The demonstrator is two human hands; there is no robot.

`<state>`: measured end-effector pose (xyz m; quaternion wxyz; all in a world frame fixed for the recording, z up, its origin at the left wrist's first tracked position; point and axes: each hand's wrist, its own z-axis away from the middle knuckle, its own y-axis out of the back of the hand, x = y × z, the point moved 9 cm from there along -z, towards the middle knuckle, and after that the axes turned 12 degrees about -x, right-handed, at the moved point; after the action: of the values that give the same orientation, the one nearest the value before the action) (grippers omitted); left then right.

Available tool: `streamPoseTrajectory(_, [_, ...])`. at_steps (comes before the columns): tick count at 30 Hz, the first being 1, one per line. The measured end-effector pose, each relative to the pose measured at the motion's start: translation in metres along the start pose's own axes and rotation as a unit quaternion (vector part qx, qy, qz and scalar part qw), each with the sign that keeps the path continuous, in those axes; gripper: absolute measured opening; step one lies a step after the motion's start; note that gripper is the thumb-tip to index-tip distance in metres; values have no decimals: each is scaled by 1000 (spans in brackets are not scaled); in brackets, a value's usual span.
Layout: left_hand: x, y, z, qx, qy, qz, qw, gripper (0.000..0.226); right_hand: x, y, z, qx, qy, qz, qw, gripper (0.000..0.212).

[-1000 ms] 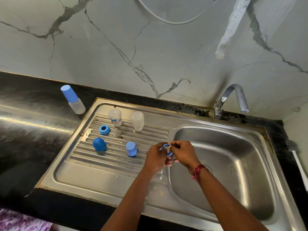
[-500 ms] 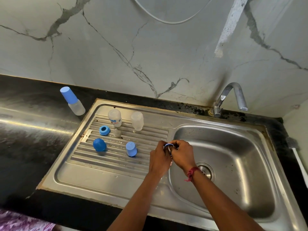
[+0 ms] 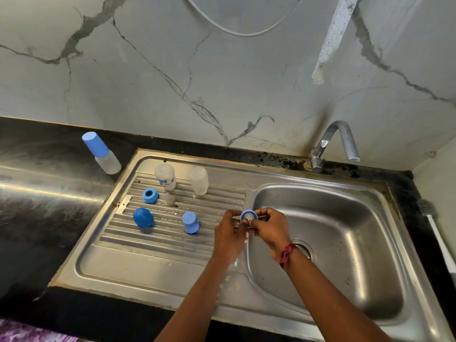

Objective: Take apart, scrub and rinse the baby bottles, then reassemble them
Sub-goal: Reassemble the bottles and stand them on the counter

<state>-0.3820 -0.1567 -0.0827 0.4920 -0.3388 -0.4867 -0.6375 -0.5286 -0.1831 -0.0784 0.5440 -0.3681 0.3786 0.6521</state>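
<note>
My left hand [image 3: 228, 234] and my right hand [image 3: 270, 228] meet over the ridge between the drainboard and the sink basin [image 3: 328, 243]. Together they pinch a blue bottle collar with a clear teat in it [image 3: 248, 216]. On the drainboard [image 3: 160, 243] stand two clear bottle bodies upside down, one printed [image 3: 165, 176] and one plain [image 3: 199, 180]. Near them lie a blue collar ring [image 3: 150, 195], a loose clear teat [image 3: 169, 199], a dark blue domed cap [image 3: 143, 217] and a light blue cap [image 3: 190, 222].
An assembled bottle with a light blue cap [image 3: 101, 153] stands on the black counter left of the sink. The tap [image 3: 333, 141] runs no water at the back right. A bottle brush [image 3: 436, 233] lies along the right counter edge.
Both hands stayed over the basin's left rim, shifting slightly while working the collar; the collar now shows its open face with the teat toward me. The camera view shifted a little.
</note>
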Motion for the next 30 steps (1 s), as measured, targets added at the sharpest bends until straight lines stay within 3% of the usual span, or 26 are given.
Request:
streamPoseTrajectory(6, [6,9,3,60,20,-15,998,10,12,-6,1,11,-13,-12,1000,21])
streamPoseTrajectory(11, [12,14,4,68,-6,-124,990,15,-2,-11,1,-46,27,140,989,17])
streamPoseTrajectory(19, [27,6,-1,44,-53,-205,976,18,-15,-12,-1,-69,51,182,980,9])
streamPoseTrajectory(25, [17,7,-1,32,-44,-132,990,26,-12,-18,-1,-99,31,90,990,12])
streamPoseTrajectory(30, [13,4,4,88,-17,-43,995,22,-14,-16,-5,-32,49,66,996,9])
